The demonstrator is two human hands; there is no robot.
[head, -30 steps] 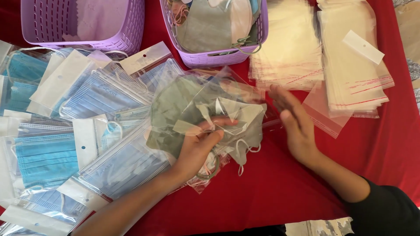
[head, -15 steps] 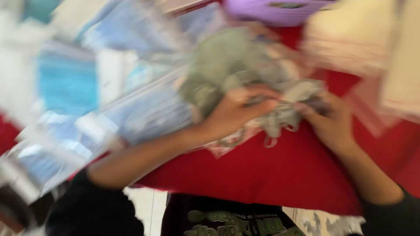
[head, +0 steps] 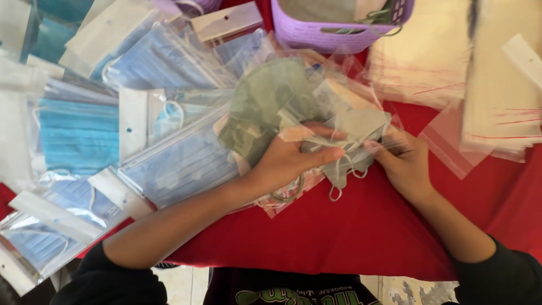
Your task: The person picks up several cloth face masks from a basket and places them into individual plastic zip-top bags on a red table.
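Observation:
My left hand point(head: 288, 161) grips a grey-green face mask point(head: 350, 127) whose white ear loops hang below my fingers. A second grey-green mask point(head: 265, 104) lies under it in crinkled clear plastic. My right hand point(head: 403, 161) pinches the edge of a clear plastic bag point(head: 367, 96) just right of the held mask. Both hands work above a red tablecloth point(head: 361, 226).
Packs of blue masks in clear bags point(head: 79, 135) are heaped at the left. A purple basket point(head: 339, 31) stands at the top middle. Stacks of empty clear bags with red strips point(head: 497, 85) lie at the right. The table's near edge runs along the bottom.
My right hand has moved left from the loose bag to the mask at the middle. My left hand keeps its hold on the mask. The view shifted and blurred in between.

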